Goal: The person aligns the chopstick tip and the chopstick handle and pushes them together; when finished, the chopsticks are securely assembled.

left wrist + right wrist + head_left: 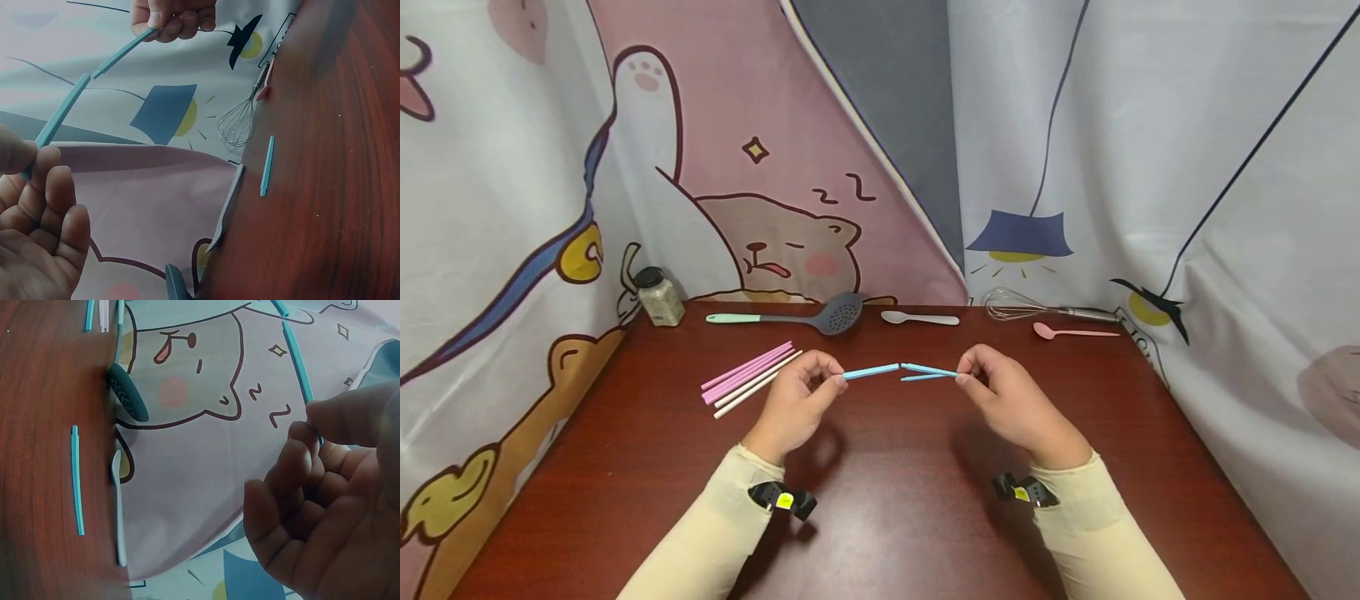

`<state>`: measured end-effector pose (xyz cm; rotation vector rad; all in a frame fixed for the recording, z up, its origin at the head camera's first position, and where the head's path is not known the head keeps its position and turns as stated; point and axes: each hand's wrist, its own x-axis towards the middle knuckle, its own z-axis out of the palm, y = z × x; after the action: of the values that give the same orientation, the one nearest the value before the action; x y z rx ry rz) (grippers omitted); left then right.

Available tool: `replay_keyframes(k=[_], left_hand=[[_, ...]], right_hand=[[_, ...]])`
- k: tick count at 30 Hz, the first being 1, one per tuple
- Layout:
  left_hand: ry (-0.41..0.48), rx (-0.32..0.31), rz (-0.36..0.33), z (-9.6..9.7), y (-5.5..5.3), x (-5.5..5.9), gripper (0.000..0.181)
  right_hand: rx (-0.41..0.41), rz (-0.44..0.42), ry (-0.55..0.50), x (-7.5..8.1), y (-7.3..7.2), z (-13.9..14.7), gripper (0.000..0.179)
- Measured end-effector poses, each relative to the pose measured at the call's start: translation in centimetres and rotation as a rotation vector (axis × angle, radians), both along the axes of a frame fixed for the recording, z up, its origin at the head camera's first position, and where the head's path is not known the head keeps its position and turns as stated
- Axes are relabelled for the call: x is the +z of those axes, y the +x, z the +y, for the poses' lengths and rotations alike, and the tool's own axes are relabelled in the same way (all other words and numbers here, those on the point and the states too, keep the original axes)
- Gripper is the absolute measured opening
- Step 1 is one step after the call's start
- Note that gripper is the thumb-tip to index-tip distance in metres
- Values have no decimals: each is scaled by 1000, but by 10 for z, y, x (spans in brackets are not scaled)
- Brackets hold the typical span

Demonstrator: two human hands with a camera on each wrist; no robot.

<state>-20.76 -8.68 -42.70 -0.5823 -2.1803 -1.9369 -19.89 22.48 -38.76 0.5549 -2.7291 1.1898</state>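
Note:
My left hand [796,402] pinches a thin blue stick [872,371] between thumb and forefinger, above the middle of the table. Facing it, my right hand [1021,410] pinches a second blue stick [927,369], which has a narrower tip in the left wrist view. The two held sticks point at each other end to end, with their tips very close; in the right wrist view a small gap shows between them. A third blue stick [76,481] lies on the table beyond the hands. Pink sticks [745,371] and white sticks [760,386] lie beside my left hand.
Along the table's back edge lie a skimmer [835,315], a white spoon [925,319], a whisk [1022,307] and a pink spoon [1075,332]. A jar with a black lid [658,298] stands at the back left. Printed curtains [880,208] hang around the brown table [887,500].

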Motion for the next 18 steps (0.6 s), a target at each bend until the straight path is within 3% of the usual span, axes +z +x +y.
replay_keyframes(k=[12, 18], left_hand=[[16, 1, 5, 1, -1, -7, 6], [14, -5, 43, -2, -5, -9, 5]], right_hand=[[1, 24, -11, 0, 2, -2, 14], [4, 43, 3, 1, 2, -3, 15]])
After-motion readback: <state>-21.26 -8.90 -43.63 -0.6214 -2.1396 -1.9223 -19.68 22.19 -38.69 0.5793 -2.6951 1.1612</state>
